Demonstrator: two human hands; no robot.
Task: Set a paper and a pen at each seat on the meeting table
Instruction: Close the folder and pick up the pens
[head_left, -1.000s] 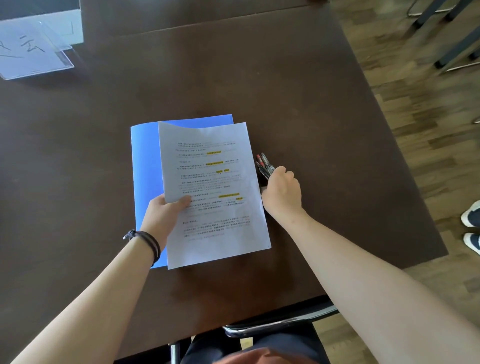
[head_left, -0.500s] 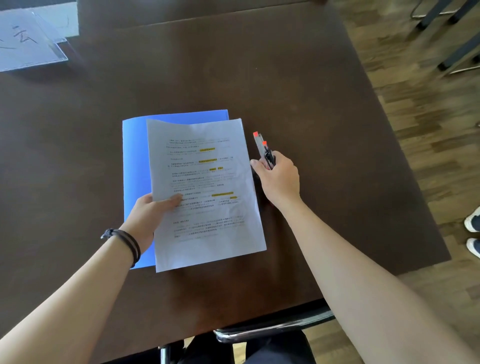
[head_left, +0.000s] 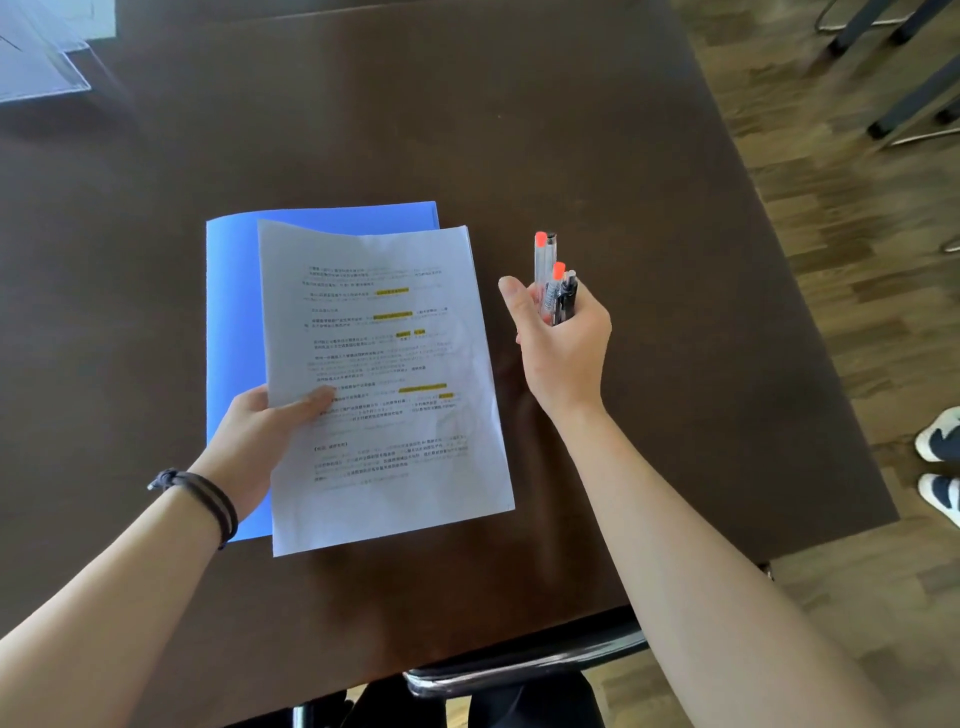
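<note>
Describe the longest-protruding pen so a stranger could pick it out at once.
Start at the dark table, then go right of the printed paper to the right hand, which grips a bundle of pens. The pen is clear with an orange cap and sticks up highest above the others.

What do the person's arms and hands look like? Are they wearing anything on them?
Both arms are bare, with no sleeves showing anywhere along them and no gloves on the left hand or the right hand. The only thing worn is a dark cord bracelet looped around the left wrist in a few thin strands. No watch or ring can be seen.
</note>
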